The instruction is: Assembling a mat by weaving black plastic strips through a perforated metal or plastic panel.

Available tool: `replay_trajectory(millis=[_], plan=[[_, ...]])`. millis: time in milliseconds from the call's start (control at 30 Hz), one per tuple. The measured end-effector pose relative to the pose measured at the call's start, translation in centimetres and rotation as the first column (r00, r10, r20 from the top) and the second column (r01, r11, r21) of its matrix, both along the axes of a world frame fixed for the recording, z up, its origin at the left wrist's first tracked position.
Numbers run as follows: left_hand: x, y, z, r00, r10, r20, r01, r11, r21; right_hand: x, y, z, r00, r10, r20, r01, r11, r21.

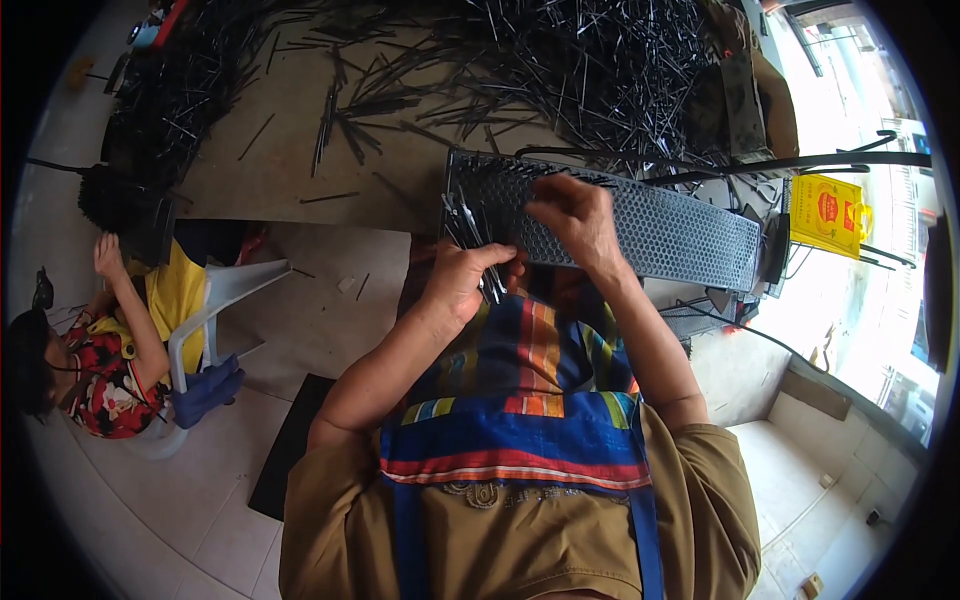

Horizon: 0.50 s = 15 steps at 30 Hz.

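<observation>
My left hand (462,277) is closed around a bundle of thin metal strips (461,218), which stick out above and below the fist at the near left end of a grey perforated metal tray (680,232). My right hand (583,222) is over the tray, with its fingers curled and pinched together. Whatever those fingers hold, if anything, is too small to make out. A row of short dark pieces (545,172) lines the tray's far edge.
Dark thin strips (590,70) are heaped across the far part of the table (260,180), with several scattered loose. A dark rod (780,163) juts out at right, near a yellow bag (825,213). At left another person (110,370) sits on a pale chair (215,310).
</observation>
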<state>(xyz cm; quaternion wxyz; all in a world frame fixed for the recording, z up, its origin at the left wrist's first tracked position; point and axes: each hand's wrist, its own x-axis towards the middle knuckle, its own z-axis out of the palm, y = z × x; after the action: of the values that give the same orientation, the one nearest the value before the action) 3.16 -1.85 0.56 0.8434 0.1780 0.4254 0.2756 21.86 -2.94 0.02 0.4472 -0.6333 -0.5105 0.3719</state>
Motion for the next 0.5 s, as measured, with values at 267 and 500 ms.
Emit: replay_trajectory(millis=[267, 500], plan=[[0.4, -0.1, -0.3, 0.981, 0.184, -0.063, -0.182, 0.983, 0.029, -1.3, 0.3, 0.8, 0.866, -0.251, -0.432, 0.234, 0.968, -0.094], [-0.1, -0.5, -1.6, 0.978, 0.181, -0.106, -0.178, 0.983, 0.042, -1.4, 2.5, 0.2, 0.949, -0.292, 0.120, 0.243, 0.917, 0.317]])
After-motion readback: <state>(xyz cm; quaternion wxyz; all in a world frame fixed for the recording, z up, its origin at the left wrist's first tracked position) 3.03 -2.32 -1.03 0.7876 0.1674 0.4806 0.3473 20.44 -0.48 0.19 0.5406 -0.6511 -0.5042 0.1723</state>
